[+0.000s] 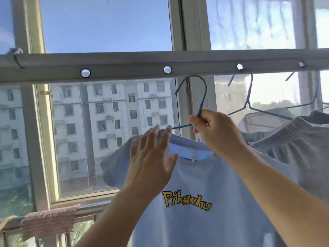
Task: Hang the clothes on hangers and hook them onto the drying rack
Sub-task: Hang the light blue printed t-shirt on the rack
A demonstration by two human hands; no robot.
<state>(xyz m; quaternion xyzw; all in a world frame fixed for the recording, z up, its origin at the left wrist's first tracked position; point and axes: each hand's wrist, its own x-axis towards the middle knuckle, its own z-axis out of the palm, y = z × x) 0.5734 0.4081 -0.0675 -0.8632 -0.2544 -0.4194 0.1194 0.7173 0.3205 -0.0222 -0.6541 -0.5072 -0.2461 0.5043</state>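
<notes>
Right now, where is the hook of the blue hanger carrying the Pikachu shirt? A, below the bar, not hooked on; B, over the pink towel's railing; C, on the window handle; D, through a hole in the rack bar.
A: the blue hanger hook sits under the rack bar, its neck pinched by the right hand.

Both forearms are bare, with no sleeve showing up to the lower edge of the view. The left hand [151, 157] and right hand [216, 132] carry no glove, ring or watch. The fingers [194, 122] have short, unpainted nails.

2 hands [151, 157], perhaps 3 hangers [201, 97], 3 garments [204, 184], 4 rack holes [167, 69]
</notes>
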